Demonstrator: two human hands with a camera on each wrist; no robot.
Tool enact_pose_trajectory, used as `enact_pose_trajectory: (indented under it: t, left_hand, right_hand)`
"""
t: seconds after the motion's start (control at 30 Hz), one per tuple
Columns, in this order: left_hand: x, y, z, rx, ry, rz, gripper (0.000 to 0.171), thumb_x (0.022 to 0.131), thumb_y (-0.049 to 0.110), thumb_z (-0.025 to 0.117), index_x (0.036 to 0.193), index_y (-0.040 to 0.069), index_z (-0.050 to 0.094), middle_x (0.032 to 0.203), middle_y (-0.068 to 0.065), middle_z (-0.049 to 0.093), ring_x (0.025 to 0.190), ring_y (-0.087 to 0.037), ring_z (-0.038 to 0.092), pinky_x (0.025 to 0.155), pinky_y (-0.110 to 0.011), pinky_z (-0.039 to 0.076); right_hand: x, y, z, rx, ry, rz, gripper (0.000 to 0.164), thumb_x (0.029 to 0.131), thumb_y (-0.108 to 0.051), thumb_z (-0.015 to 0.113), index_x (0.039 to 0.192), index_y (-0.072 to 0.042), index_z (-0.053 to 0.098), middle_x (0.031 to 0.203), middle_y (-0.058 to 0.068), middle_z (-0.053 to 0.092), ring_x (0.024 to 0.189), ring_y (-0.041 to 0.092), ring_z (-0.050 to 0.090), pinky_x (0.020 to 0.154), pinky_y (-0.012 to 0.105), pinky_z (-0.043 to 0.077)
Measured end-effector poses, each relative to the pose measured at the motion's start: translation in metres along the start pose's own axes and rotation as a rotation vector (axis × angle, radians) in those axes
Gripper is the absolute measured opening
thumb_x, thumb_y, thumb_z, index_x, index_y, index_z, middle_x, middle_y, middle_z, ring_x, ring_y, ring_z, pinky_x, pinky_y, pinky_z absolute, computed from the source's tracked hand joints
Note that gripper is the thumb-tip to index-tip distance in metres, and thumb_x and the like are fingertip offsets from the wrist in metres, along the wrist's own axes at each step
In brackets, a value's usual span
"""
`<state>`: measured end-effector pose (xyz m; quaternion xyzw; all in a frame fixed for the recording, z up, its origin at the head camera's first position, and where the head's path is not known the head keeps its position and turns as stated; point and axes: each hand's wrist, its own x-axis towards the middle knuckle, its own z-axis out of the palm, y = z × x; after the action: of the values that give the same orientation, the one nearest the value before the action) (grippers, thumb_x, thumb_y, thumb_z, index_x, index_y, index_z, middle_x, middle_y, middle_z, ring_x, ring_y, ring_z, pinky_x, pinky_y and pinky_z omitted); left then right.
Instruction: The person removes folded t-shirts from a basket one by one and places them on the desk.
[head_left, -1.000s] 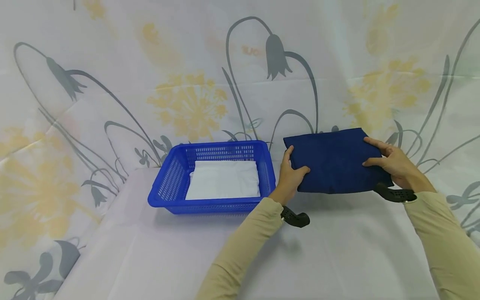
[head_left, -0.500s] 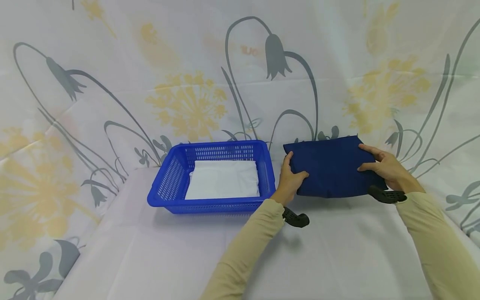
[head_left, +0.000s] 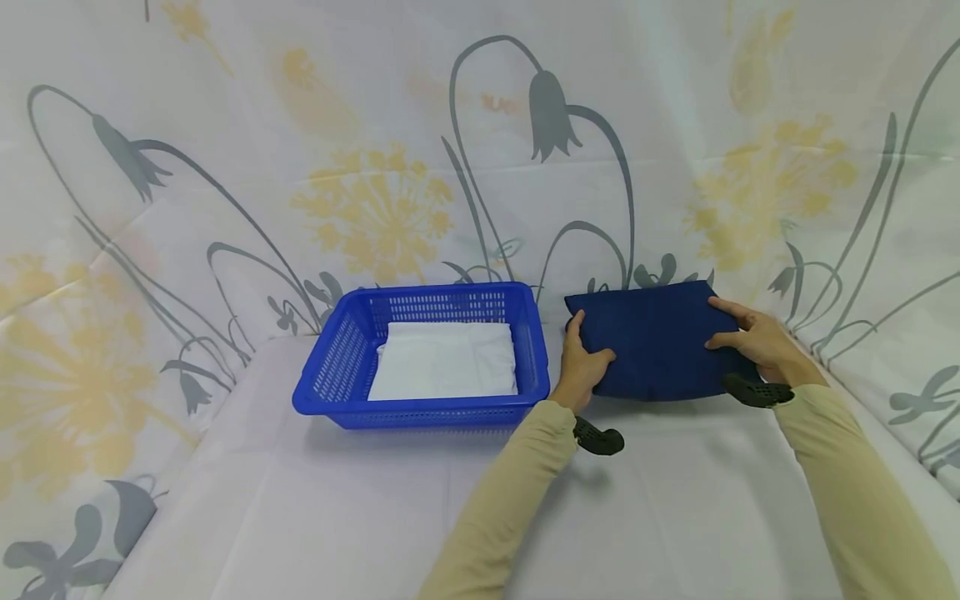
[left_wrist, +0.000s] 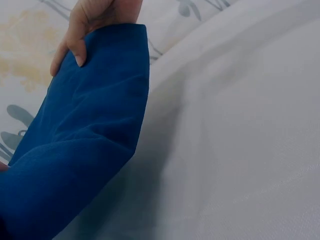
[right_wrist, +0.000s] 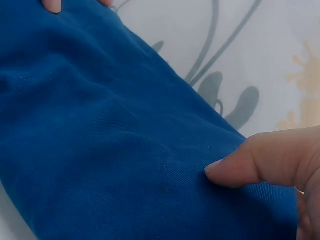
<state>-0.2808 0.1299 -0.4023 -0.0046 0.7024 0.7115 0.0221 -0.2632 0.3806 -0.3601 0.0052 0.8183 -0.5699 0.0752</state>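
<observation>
A folded navy cloth (head_left: 660, 343) is stretched between both hands to the right of the basket, with a shadow on the table below it. My left hand (head_left: 581, 367) grips its left end, thumb on the near face. At the right end my right hand (head_left: 767, 343) pinches it between thumb and fingers. The left wrist view shows the cloth (left_wrist: 100, 100) sagging in creases, with the right hand (left_wrist: 95, 17) at its far end. Up close in the right wrist view, the right thumb (right_wrist: 260, 160) presses on the fabric; the fingers behind it are mostly hidden.
A blue plastic basket (head_left: 442, 413) with perforated sides stands left of the cloth. Folded white fabric (head_left: 446, 362) lies inside it. White cloth covers the table (head_left: 360, 517), and a flower-patterned curtain (head_left: 375, 100) hangs behind.
The navy cloth has come down a little toward the table. My right hand has shifted left and down with its end; the left hand has lowered slightly. The basket stays put.
</observation>
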Motion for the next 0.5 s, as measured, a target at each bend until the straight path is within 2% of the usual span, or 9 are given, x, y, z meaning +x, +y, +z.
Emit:
enact_pose_trajectory:
  t: [0.13,0.33,0.5]
  left_hand:
    - [0.001,-0.002,0.003,-0.011,-0.002,-0.011,0.081,0.080,-0.011,0.066,0.148,0.024,0.039,0.153,-0.006,0.030,0.139,-0.026,0.027,0.106,-0.045,0.032]
    - [0.003,-0.004,0.010,-0.031,-0.023,-0.027,0.081,0.080,-0.011,0.067,0.147,0.025,0.039,0.152,-0.007,0.030,0.139,-0.027,0.027,0.105,-0.045,0.033]
    - [0.001,-0.007,0.013,-0.030,-0.039,-0.051,0.080,0.081,-0.009,0.069,0.148,0.024,0.039,0.152,-0.008,0.030,0.138,-0.028,0.029,0.104,-0.046,0.035]
  right_hand:
    - [0.001,0.005,-0.003,-0.026,-0.015,-0.002,0.092,0.087,-0.002,0.066,0.155,-0.011,0.005,0.157,0.023,-0.007,0.139,0.050,0.007,0.106,0.061,0.021]
    - [0.000,0.011,-0.011,-0.148,0.009,0.011,0.092,0.087,-0.010,0.068,0.155,-0.010,0.005,0.155,0.028,-0.004,0.138,0.053,0.009,0.106,0.063,0.019]
    - [0.002,0.018,-0.013,-0.124,0.013,0.009,0.091,0.087,-0.007,0.068,0.154,-0.006,0.007,0.155,0.027,-0.003,0.139,0.051,0.004,0.107,0.062,0.016]
